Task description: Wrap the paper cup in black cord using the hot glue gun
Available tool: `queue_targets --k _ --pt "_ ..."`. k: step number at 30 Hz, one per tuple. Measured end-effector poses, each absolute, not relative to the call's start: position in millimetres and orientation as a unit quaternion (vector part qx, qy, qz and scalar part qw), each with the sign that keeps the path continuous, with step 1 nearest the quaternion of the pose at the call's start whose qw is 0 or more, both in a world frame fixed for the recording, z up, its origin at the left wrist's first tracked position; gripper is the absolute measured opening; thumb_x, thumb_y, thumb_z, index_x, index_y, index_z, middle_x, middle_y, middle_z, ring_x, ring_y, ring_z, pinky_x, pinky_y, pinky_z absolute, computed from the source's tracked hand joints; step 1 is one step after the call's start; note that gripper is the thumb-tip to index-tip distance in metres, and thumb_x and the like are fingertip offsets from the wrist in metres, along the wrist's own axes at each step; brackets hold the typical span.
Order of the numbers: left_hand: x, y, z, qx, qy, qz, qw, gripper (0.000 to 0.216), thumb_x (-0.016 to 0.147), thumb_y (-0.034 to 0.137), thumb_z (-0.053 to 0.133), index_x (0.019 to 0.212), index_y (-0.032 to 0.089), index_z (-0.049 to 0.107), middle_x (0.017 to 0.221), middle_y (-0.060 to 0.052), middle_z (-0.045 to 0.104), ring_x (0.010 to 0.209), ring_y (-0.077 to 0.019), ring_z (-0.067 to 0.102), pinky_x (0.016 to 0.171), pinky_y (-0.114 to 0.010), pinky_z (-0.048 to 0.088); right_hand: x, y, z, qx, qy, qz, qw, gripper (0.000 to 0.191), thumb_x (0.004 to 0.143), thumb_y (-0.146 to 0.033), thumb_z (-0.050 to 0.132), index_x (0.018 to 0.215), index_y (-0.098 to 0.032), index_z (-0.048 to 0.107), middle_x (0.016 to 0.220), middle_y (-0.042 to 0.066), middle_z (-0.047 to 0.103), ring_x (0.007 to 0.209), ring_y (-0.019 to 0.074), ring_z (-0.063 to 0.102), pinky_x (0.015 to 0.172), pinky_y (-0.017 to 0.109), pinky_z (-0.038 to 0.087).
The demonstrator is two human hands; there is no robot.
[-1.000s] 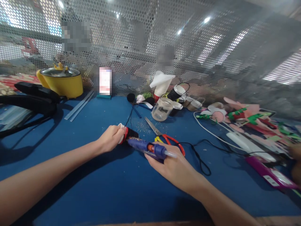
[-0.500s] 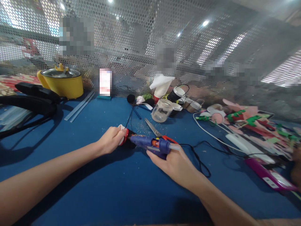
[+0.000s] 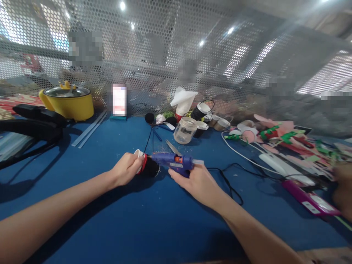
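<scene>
My left hand [image 3: 125, 172] is closed around a small craft piece [image 3: 147, 167] with a white cup, a red band and a black fuzzy ball, resting on the blue table [image 3: 132, 227]. My right hand [image 3: 196, 181] grips a blue hot glue gun [image 3: 174, 161] lying nearly level, its nozzle pointing left and touching the top of the black ball. A clear glue stick pokes out of the gun's back end. The gun's black cord [image 3: 228, 181] trails off to the right.
Scissors [image 3: 173, 148] lie just behind the gun. A clear jar [image 3: 185, 130], paper cups and a white tube stand by the mesh wall. A yellow pot [image 3: 68, 102] sits back left, felt pieces and a white cable [image 3: 247, 157] right. Another person's hand [image 3: 342, 190] shows at the right edge.
My right hand has lifted and levelled the glue gun, moving its nozzle up onto the black ball. My left hand kept hold of the craft piece. The view has shifted slightly.
</scene>
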State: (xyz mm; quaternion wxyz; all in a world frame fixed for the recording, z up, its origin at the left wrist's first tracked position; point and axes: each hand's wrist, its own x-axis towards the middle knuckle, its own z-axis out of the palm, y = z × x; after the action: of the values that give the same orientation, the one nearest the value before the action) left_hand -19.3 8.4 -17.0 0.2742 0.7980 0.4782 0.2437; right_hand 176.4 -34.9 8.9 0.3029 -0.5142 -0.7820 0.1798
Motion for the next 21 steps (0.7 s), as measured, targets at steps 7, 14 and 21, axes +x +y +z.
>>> queue_targets --k 7,14,21 --pt "-19.5 6.7 -12.2 0.814 0.46 0.245 0.255 0.035 0.078 0.032 0.021 0.046 0.018 0.025 0.043 0.005 0.026 0.041 -0.0066 0.024 0.042 -0.021 0.02 180.5 -24.4 7.2 -0.538 -0.716 0.31 0.319 0.016 0.07 -0.03 0.051 0.064 -0.016 0.054 0.042 -0.003 0.048 0.039 0.01 0.046 0.043 0.023 0.039" --pt "-21.4 9.4 -16.6 0.804 0.474 0.255 0.252 0.034 0.077 0.031 0.024 0.046 0.018 0.025 0.043 0.005 0.026 0.041 -0.0067 0.025 0.043 -0.022 0.021 200.1 2.6 21.0 -0.514 -0.563 0.437 0.477 0.013 0.063 -0.023 0.059 0.065 -0.015 0.049 0.044 -0.005 0.048 0.038 0.0048 0.041 0.037 0.016 0.033" --pt "-22.2 9.6 -16.8 0.795 0.477 0.265 0.265 0.036 0.078 0.034 0.023 0.046 0.018 0.024 0.043 0.005 0.025 0.042 -0.0073 0.025 0.044 -0.022 0.022 232.2 71.2 49.1 -0.587 -0.499 0.395 0.5 0.018 0.075 -0.019 0.05 0.058 -0.011 0.052 0.05 -0.001 0.055 0.037 0.0029 0.044 0.037 0.013 0.037"
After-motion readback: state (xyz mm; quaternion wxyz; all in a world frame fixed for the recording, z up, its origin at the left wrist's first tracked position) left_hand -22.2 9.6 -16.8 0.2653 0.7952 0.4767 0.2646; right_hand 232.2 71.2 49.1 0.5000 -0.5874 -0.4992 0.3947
